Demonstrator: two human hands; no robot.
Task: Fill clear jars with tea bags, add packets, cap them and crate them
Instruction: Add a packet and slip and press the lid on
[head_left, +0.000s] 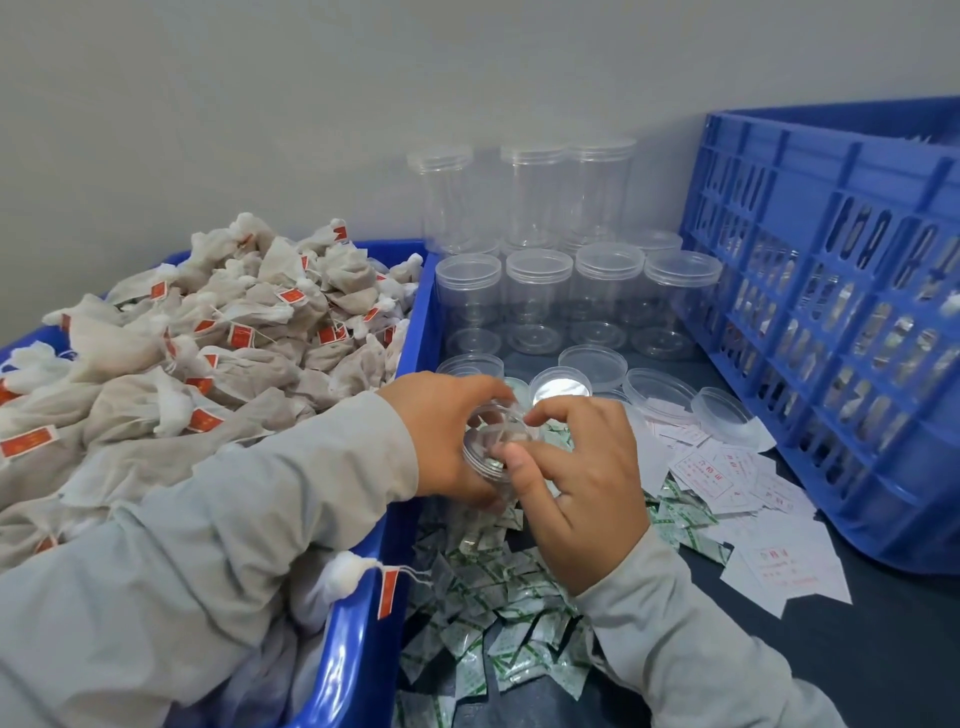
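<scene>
— While the left hand grips the clear jar above the green packets, what's inside?
— Tea bags, blurred through plastic. Right hand fingers curl over its mouth; whether they're pinching anything is hidden.
— Its base?
— Covered by both hands.

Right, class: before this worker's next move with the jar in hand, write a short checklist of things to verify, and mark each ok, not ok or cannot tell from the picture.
1. Jar held firmly: left hand grips it. Ok.
2. Jar mouth reachable: right hand has its fingers at the opening. Ok.
3. Jar filled with enough tea bags: contents blurred behind the fingers. Cannot tell.
4. Packet already inside: cannot tell.
5. Loose lids within reach, just beyond the hands. Ok.
6. Green-printed packets on hand, heaped below the jar. Ok.
</scene>
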